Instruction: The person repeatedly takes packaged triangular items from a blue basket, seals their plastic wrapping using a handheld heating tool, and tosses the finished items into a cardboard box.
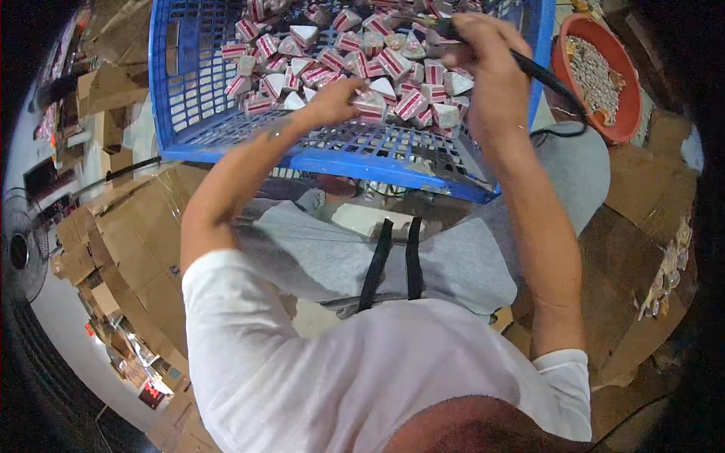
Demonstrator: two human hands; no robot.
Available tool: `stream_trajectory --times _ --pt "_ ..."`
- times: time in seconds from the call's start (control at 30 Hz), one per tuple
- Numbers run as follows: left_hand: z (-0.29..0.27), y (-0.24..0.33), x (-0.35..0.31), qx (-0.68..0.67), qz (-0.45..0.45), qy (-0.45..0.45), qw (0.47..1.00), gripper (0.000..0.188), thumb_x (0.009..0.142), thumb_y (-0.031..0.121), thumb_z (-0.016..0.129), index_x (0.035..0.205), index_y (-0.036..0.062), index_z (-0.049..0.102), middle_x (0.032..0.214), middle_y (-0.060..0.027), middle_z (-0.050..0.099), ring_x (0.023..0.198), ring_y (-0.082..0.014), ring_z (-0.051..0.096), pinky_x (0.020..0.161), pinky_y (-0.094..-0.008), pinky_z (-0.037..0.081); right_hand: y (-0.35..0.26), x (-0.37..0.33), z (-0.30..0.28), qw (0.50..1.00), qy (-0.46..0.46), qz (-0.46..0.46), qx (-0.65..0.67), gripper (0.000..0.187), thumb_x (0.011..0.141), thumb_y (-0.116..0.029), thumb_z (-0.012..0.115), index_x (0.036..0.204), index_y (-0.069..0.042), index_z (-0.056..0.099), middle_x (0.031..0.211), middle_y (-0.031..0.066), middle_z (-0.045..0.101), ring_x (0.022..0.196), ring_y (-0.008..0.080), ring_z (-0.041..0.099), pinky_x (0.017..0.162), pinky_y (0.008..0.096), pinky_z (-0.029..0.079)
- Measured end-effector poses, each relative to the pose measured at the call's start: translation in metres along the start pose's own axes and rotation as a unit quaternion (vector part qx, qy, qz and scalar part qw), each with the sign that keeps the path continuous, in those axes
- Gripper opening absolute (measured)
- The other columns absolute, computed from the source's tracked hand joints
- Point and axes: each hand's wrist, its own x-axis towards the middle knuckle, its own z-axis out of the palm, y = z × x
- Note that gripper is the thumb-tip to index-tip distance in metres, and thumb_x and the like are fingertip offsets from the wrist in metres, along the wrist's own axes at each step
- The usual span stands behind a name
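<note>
A blue plastic crate (317, 161) stands in front of my knees, holding many small wedge-shaped pieces (394, 63) like toy cake slices, white with red-pink stripes. Over its near part reaches my left hand (332, 103). Its thumb and fingers close around the edge of one striped wedge (370, 106). Above the crate's right side, my right hand (495, 64) is wrapped around a dark, slim tool (444, 30). From this tool a thick black cord (555, 81) trails down to the right. The tool's tip is blurred, so its exact kind is unclear.
An orange-red basin (633, 94) of small pale pieces stands right of the crate. Flattened cardboard (143, 241) covers the floor to the left, with more cardboard (642, 174) on the right. A fan (23, 249) is at the far left. A white block (377, 220) lies between my legs.
</note>
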Motion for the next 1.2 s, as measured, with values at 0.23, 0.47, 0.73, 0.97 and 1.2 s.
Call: stream_trajectory --times 0.23,0.47,0.73,0.97,1.2 --pt "-0.063 0.142 -0.079 -0.257 0.005 0.213 0.942 0.05 0.078 0.0 0.071 0.123 0.0012 0.048 0.114 -0.012 0.058 0.101 -0.0166 0.059 0.084 -0.0301 0.05 0.023 -0.016 0.049 0.998 -0.025 -0.003 -0.059 0.041 0.096 -0.037 0.061 0.116 -0.002 0.056 0.092 0.0081 0.064 0.085 0.0118 0.059 0.074 0.0268 0.049" --pt "-0.051 0.179 -0.086 -0.539 0.003 0.229 0.811 0.031 0.091 0.016 0.062 0.116 0.0043 0.048 0.098 -0.004 0.054 0.087 -0.009 0.051 0.074 -0.0244 0.044 0.023 -0.023 0.048 0.999 -0.027 0.022 0.026 0.043 0.098 -0.04 0.057 0.12 -0.004 0.054 0.097 0.0097 0.065 0.088 0.0155 0.064 0.083 0.0319 0.052" --pt "-0.054 0.186 -0.087 -0.681 0.013 0.134 0.72 0.053 0.085 0.019 0.066 0.132 0.0036 0.047 0.116 -0.008 0.056 0.1 -0.0128 0.057 0.078 -0.0284 0.05 0.019 -0.015 0.053 0.993 -0.108 0.056 0.0 0.05 0.097 -0.051 0.053 0.118 -0.005 0.05 0.087 0.0055 0.057 0.08 0.0133 0.059 0.068 0.0318 0.051" --pt "-0.054 0.176 -0.087 -0.676 0.003 0.046 0.735 0.063 0.083 0.012 0.065 0.14 -0.0012 0.044 0.124 -0.0111 0.056 0.106 -0.0158 0.059 0.091 -0.0286 0.049 0.017 -0.014 0.052 0.987 -0.133 0.036 -0.08 0.047 0.097 -0.05 0.054 0.107 -0.005 0.057 0.084 0.0039 0.056 0.072 0.011 0.056 0.06 0.0265 0.047" --pt "-0.062 0.153 -0.095 -0.635 -0.007 0.246 0.732 0.033 0.094 0.02 0.061 0.121 0.0028 0.056 0.108 -0.0102 0.063 0.093 -0.014 0.064 0.074 -0.0312 0.057 -0.006 -0.017 0.02 0.992 -0.113 -0.053 -0.026 0.039 0.099 -0.038 0.055 0.12 -0.005 0.056 0.099 0.0075 0.063 0.087 0.0143 0.061 0.078 0.0309 0.05"
